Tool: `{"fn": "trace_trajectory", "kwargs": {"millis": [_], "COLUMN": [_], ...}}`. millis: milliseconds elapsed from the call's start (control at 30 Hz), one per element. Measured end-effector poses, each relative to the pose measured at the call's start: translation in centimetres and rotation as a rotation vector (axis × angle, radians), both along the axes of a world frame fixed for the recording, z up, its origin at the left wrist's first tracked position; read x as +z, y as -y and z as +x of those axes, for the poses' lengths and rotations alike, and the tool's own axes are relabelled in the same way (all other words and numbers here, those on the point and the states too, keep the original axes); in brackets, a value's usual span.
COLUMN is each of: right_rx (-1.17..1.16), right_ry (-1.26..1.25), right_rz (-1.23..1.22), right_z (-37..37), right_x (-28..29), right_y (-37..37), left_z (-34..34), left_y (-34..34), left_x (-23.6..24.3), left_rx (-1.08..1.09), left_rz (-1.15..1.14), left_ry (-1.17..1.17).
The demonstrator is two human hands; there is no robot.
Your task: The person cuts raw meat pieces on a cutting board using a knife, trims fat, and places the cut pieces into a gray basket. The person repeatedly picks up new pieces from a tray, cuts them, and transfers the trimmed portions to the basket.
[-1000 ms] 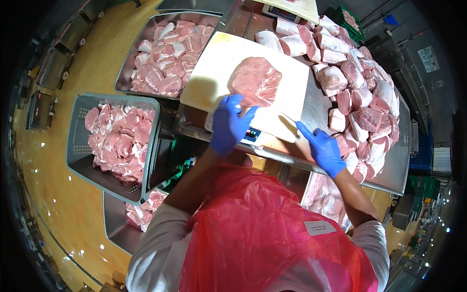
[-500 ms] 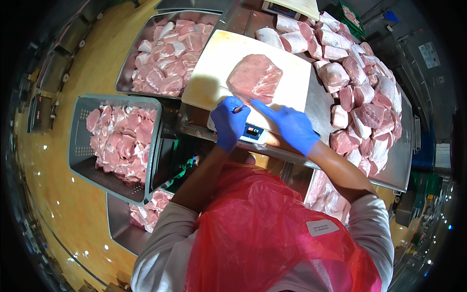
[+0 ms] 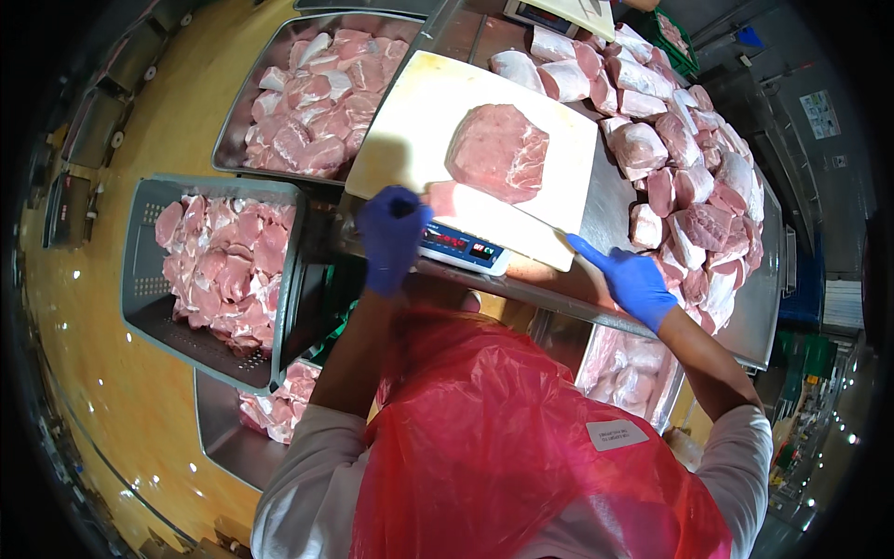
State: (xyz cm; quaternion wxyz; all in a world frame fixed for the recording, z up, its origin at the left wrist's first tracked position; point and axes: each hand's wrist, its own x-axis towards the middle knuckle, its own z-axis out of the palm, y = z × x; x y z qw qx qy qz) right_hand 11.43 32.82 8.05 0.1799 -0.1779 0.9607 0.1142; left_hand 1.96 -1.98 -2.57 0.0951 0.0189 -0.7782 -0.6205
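The steel table [image 3: 612, 200] in front of me runs off to the upper right, its bare metal showing between my white board [image 3: 400, 121] and a big pile of pink, pale-fatted meat pieces [image 3: 712, 224]. The board sits over a scale [image 3: 461, 250] whose lit display faces me. Beyond, at the top, there's a second pale board [image 3: 587, 13] and a green crate [image 3: 677, 45]. Off to my left, over the shiny yellow floor [image 3: 186, 102], stand a metal tray [image 3: 230, 116] full of cuts, a grey perforated crate [image 3: 147, 256] heaped with thinner slices, and a lower metal tray [image 3: 219, 424] partly hidden under it. My red plastic apron [image 3: 521, 438] fills the bottom. The thick piece of meat [image 3: 500, 154] lies flat on the board, right of its middle, well clear of my fingers on both sides. A small pale slice [image 3: 442, 198] lies nearer me, by the board's near edge, just beside my left hand [image 3: 396, 238]. That hand is blurred, its fingers curled in — I can't tell if they're closed around anything. My right hand [image 3: 629, 279] is at the board's near right corner, index finger stretched toward it, the others bent under; whether they hold something, I can't tell.
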Motion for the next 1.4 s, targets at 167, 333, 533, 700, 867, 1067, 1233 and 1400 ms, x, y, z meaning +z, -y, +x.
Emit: {"fn": "trace_trajectory", "kwargs": {"millis": [167,333,533,700,867,1067,1233,1400], "right_rx": [-0.036,-0.102,-0.187,-0.061,-0.078,-0.951,-0.839,-0.711], "right_ry": [-0.108,-0.094,-0.145,-0.100,-0.025,-0.031,0.028,-0.126], "right_rz": [-0.132,-0.478,-0.660,-0.486,-0.418,-1.675,-2.057,-2.125], "right_z": [2.0,-0.5,-6.8,-2.1,3.2,-0.3,-5.9,-9.0], "right_x": [-0.8,-1.0,-3.5,-2.2,-1.0,-2.9,-5.9,-6.3], "right_y": [-1.2,8.5,15.5,8.4,-1.4,6.2,13.5,15.0], "left_z": [2.7,2.1,0.9,1.0,3.0,-7.5,-16.9,-18.1], "left_y": [5.4,5.8,5.6,15.5,28.7,12.8,-3.4,-5.7], "left_x": [0.5,0.9,4.2,2.4,4.7,6.7,4.2,0.5], "left_rx": [-0.068,-0.194,-0.283,-0.082,0.306,-0.077,-0.664,-0.656], "left_rz": [0.230,0.162,0.149,0.312,-0.305,-1.049,-0.238,-0.437], "left_ry": [0.160,0.233,0.262,0.092,0.037,-0.315,-0.394,-0.324]}}
